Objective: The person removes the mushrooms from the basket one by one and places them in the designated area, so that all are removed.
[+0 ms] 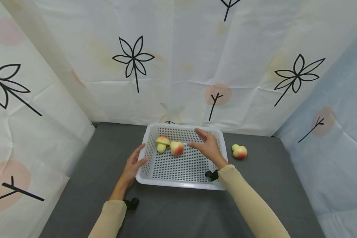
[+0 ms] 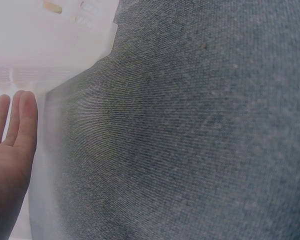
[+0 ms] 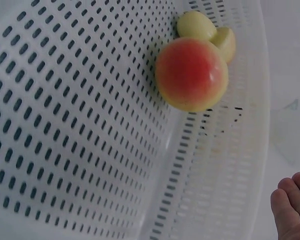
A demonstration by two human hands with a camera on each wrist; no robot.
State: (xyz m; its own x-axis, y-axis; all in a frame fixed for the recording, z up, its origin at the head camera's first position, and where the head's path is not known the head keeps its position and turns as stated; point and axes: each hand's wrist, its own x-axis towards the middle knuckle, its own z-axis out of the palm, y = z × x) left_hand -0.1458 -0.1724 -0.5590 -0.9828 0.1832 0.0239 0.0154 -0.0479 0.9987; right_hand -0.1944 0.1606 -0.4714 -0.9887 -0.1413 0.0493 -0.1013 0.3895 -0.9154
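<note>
Two toy mushrooms lie in a white perforated plastic basket [image 1: 178, 185]. The left mushroom [image 1: 163, 141] has its yellow stem toward me; the other mushroom [image 1: 177, 148] turns its red and yellow cap this way, and fills much of the right wrist view. Over the right part of the basket, my right hand [image 1: 209, 145] holds nothing, thumb and fingers spread apart. My left hand [image 1: 133, 165] rests at the basket's left rim with fingers and thumb extended. Straight fingers [image 2: 26, 117] show beside the basket wall in the left wrist view. A third mushroom [image 1: 239, 152] lies outside, right of the basket.
The basket stands on a dark grey cloth-covered table [image 1: 178, 211], near its back edge. Behind it hangs a white curtain [image 1: 178, 66] printed with black plant drawings, and similar curtains close off both sides.
</note>
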